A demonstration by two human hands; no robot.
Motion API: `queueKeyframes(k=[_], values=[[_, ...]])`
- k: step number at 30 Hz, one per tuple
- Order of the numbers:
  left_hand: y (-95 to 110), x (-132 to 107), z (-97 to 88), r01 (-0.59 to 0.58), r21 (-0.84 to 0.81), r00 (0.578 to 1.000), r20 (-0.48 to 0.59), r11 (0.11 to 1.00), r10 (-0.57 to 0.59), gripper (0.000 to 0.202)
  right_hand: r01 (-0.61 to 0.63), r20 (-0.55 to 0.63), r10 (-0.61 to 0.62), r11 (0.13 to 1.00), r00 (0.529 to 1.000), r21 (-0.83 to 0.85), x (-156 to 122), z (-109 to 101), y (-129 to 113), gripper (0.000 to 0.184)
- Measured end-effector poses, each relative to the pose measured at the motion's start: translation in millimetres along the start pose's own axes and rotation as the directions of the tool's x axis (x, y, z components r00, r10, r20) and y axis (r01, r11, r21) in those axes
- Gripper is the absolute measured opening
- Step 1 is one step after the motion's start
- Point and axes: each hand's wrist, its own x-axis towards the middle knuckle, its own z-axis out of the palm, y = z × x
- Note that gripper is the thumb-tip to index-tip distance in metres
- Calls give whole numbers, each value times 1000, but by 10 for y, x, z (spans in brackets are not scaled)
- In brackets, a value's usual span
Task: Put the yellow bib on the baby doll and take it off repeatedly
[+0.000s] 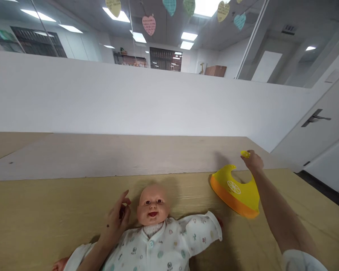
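A baby doll lies on its back on the light wooden tabletop [73, 222], with its head [152, 205] toward the far side. It wears a white patterned garment [169, 241]. My left hand [117, 220] is raised beside the doll's head with its fingers apart, close to the cheek and holding nothing. A yellow-and-orange silicone bib [234, 192] lies to the doll's right. My right hand [252, 161] reaches past the bib's top edge and pinches a small yellow piece [245, 154]. I cannot tell if that piece belongs to the bib.
A plywood board [115, 154] lies beyond the tabletop. Behind it stands a white wall [130, 98], with a white door and dark handle [315, 118] at the right. Above the wall, a glass partition [186, 37] carries hanging paper hearts.
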Motion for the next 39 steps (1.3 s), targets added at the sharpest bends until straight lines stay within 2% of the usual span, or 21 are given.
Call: queueKeyframes(k=[4, 7, 11, 15, 20, 21, 22, 25, 27, 29, 30, 31, 32, 33, 36, 39], values=[[-30, -3, 4, -46, 44, 999, -19, 998, 47, 43, 7, -177, -24, 995, 984, -96, 42, 61, -72, 77], [-24, -5, -8, -89, 77, 996, -21, 993, 91, 39, 48, -242, -76, 992, 967, -121, 32, 111, -58, 72], [5, -5, -21, -92, 86, 996, 9, 992, 92, 38, 124, -207, -125, 992, 970, -18, -98, 187, 16, 58], [34, -7, -28, -78, 80, 997, 16, 994, 77, 38, 232, -191, -188, 943, 963, 241, -486, 327, 70, 42], [88, 25, -49, -63, 86, 998, -10, 994, 64, 34, 425, -170, -390, 831, 905, 360, -1313, 467, -57, 27], [110, 37, -65, -62, 77, 998, -8, 995, 63, 32, 465, -170, -434, 795, 885, 390, -1500, 460, -110, 26], [136, 47, -88, -65, 65, 998, -4, 996, 66, 30, 524, -183, -500, 722, 846, 451, -1687, 437, -165, 25], [233, 22, -204, -103, 51, 994, 30, 993, 101, 26, 682, -184, -712, 515, 677, 519, -2216, 276, -310, 22], [293, -75, -304, -167, 93, 985, 58, 982, 162, 22, 767, -146, -845, 376, 514, 521, -2516, 134, -364, 24], [331, -247, -398, -246, 161, 969, 56, 956, 240, 22, 827, -73, -939, 256, 335, 500, -2757, 18, -381, 36], [339, -352, -438, -283, 197, 959, 52, 939, 278, 24, 856, -51, -963, 211, 266, 471, -2854, -18, -382, 45], [340, -463, -473, -309, 233, 951, 51, 922, 306, 27, 883, -36, -976, 178, 215, 434, -2936, -38, -381, 53], [335, -572, -504, -333, 263, 943, 67, 906, 327, 32, 905, -23, -981, 167, 192, 391, -3004, -42, -380, 60], [325, -672, -532, -356, 282, 935, 97, 891, 342, 37, 920, -7, -982, 175, 190, 351, -3060, -36, -381, 64], [273, -879, -606, -453, 260, 886, 243, 853, 396, 57, 928, 51, -969, 245, 241, 280, -3172, 12, -394, 62], [186, -936, -658, -529, 213, 820, 378, 822, 430, 78, 927, 66, -958, 286, 279, 244, -3244, 58, -402, 57]])
